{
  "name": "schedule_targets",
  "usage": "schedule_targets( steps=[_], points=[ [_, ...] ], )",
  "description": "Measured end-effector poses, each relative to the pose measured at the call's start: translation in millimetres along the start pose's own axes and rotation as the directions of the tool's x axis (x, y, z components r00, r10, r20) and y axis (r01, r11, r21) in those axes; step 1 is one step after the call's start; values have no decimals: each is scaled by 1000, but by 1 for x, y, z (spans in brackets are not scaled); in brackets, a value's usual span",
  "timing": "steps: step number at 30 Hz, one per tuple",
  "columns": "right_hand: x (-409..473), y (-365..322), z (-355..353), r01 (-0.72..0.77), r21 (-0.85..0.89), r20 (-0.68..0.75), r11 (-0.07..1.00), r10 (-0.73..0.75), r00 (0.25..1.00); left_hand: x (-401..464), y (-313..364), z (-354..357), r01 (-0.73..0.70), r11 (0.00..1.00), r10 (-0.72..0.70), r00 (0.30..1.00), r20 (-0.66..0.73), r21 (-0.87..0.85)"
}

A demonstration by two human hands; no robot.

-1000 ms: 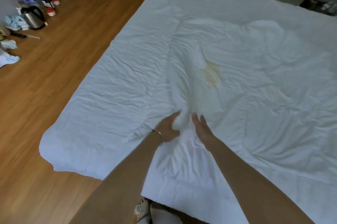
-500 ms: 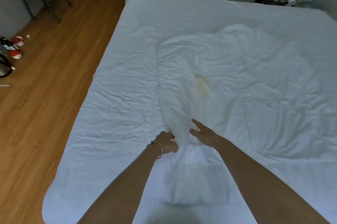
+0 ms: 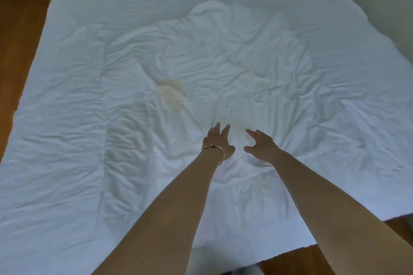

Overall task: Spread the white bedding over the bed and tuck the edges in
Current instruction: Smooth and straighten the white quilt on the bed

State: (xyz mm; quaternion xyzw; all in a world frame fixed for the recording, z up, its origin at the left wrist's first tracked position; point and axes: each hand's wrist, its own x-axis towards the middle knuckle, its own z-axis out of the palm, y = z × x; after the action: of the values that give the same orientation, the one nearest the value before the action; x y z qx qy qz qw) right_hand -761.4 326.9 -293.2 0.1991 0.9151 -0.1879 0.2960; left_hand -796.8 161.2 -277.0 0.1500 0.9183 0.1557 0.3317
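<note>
White bedding (image 3: 223, 55) lies spread and creased across the bed; left hand (image 3: 218, 141), bracelet (image 3: 215, 149) at wrist, grip wide, fingers straight; right hand (image 3: 261, 143) at its 3 o'clock, grip wide; yellowish stain (image 3: 172, 95) at 11 o'clock.

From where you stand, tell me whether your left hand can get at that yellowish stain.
Probably yes. The left hand lies open on the white bedding, the yellowish stain just ahead and left, only bare cloth between.

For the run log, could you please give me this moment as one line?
left hand: open, flat on white bedding | right hand: open, above it | yellowish stain: beyond left hand
</note>
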Motion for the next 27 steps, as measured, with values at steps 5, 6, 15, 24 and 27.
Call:
schedule_targets(
  steps=[5,6,15,24,27],
  points=[
    [23,119,-37,-3,-261,48,965,16,999,48,86,50,148,976,-141,988,54,-156],
    [25,144,-44,-13,-277,55,961,29,998,52,103,63,166,972,-153,985,85,-167],
    [57,259,-110,-267,183,-31,946,277,960,92,212,88,16,989,-14,1000,12,-149],
    [97,327,-139,-257,483,-46,837,317,947,174,327,71,-42,989,36,998,-45,-144],
    [124,341,-158,-171,515,-20,840,212,977,201,356,78,67,982,-77,996,-51,-176]
  ],
)
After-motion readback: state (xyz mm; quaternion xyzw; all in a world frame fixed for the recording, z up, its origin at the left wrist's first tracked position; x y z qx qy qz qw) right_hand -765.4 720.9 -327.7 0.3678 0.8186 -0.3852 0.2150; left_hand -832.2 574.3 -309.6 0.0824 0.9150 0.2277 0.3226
